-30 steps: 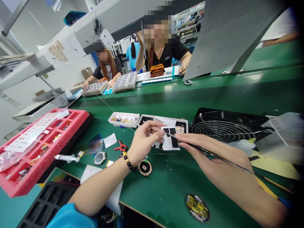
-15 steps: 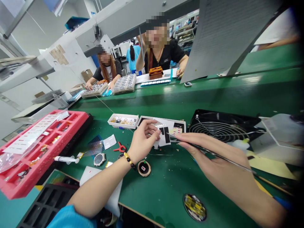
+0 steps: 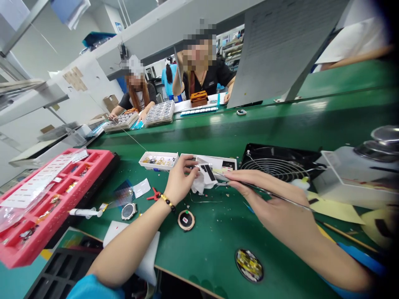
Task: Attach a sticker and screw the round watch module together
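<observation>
Pinched in the fingers of my left hand is a white sheet with black adhesive strips, some of it crumpled and hanging down. My right hand is closed around metal tweezers, their tips at the right edge of the sheet. Whether the tips grip a strip, I cannot tell. Behind the sheet stands a long white box containing black pieces. Below my left wrist lies a round watch part with a black disc and a gold-coloured rim.
A small white tray holds ring-shaped parts. A black fan stands at right, beside a clear dispenser bottle. On the left are a red foam tray, a syringe, a red clamp and a watch case. Co-workers sit opposite.
The sheet in my left hand has tilted, and more of its crumpled lower part shows. Both hands appear slightly farther left as the view shifts. The tweezers stay at the sheet.
</observation>
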Demonstrator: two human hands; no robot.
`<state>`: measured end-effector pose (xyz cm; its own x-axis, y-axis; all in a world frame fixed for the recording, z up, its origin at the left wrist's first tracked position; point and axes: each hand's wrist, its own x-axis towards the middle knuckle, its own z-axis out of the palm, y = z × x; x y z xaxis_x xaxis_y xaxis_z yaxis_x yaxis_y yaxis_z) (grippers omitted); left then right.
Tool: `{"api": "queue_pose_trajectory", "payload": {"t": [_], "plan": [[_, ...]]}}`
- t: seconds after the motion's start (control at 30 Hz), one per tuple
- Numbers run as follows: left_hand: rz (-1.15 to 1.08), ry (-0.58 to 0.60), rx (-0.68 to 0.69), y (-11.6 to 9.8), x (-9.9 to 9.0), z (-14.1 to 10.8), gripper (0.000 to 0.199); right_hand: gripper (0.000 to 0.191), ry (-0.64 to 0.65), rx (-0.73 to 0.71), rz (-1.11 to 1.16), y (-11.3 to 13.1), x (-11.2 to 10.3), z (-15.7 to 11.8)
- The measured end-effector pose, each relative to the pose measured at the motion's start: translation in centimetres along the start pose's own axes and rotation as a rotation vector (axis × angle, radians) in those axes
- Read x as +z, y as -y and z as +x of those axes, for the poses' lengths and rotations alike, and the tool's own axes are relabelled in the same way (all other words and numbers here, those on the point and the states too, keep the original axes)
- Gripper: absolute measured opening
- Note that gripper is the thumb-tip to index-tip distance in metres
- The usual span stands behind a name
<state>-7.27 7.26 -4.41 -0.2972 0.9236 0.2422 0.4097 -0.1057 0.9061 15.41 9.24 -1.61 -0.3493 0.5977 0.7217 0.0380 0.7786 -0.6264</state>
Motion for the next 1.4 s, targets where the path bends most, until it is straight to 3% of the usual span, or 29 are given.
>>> {"api": "queue_pose_trajectory", "payload": {"t": [0.13,0.2,0.27,0.43,0.53,0.63,0.73,0.83,1.07,1.4], "plan": [[0.115,-0.045,0.096,-0.4,-0.3,-0.2,0.044,0.018,0.005,0.046,-0.012,0.1,-0.1,0.3],[0.146,-0.056,0.165,-1.1,-0.4,-0.6,0.038,0.016,0.009,0.106,-0.018,0.4,-0.3,0.7],[0.158,0.008,0.221,-2.0,-0.5,-1.1,0.026,0.013,0.030,0.224,0.025,1.0,-0.8,1.0],[0.166,0.418,0.368,-4.7,-0.3,-3.6,0.013,0.022,0.151,0.512,0.234,3.7,-3.5,0.0],[0.210,0.686,0.421,-6.0,0.2,-5.4,0.020,0.022,0.170,0.580,0.252,4.9,-5.8,-3.2],[0.303,0.842,0.424,-6.4,1.0,-6.8,0.038,0.030,0.141,0.725,0.304,4.9,-7.7,-7.6],[0.390,0.894,0.434,-5.9,1.9,-7.7,0.052,0.040,0.112,0.893,0.434,4.3,-8.6,-11.2],[0.416,0.932,0.442,-5.2,2.5,-8.0,0.055,0.040,0.127,0.968,0.482,4.1,-8.5,-12.7],[0.330,1.027,0.424,-4.9,2.3,-7.5,0.034,0.044,0.294,0.968,0.369,4.7,-8.0,-11.6],[0.284,1.099,0.392,-5.5,2.1,-7.2,0.029,0.042,0.321,0.942,0.415,3.6,-7.2,-11.0]]}}
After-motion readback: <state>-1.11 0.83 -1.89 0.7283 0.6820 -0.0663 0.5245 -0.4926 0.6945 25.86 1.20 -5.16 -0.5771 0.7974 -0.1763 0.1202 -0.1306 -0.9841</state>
